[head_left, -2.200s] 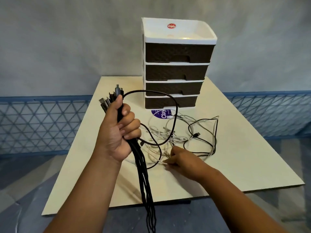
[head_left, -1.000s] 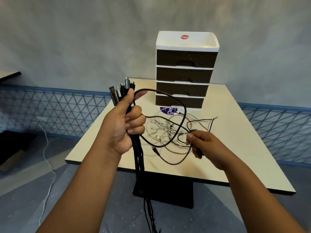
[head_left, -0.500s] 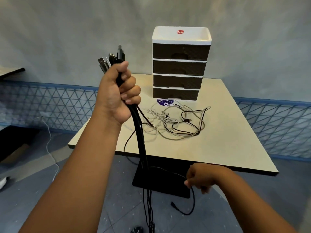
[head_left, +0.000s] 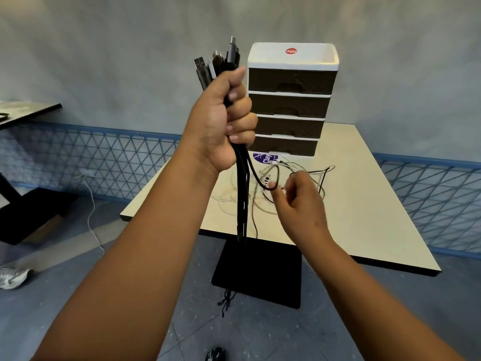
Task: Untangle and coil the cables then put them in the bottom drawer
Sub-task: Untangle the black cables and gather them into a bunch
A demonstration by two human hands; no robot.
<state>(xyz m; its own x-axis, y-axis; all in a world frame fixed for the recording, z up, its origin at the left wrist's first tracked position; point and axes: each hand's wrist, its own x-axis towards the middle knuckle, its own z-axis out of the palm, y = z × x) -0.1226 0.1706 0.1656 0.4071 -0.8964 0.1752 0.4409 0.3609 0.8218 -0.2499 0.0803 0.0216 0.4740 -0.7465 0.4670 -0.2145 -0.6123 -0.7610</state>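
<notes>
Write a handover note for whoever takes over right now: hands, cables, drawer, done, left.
Left hand: raised, gripping the bundle of black cables just below the plugs; the cable ends hang down past the table edge toward the floor.
Right hand: over the table, fingers curled, pinching one black cable that loops over from the bundle.
On the table: a tangle of white and black cables in front of the drawer unit.
Bottom drawer: closed, like the other three.
Done: black cables gathered by their plug ends.
Left: untangle the pile, coil everything, open the bottom drawer, put the cables in.
</notes>
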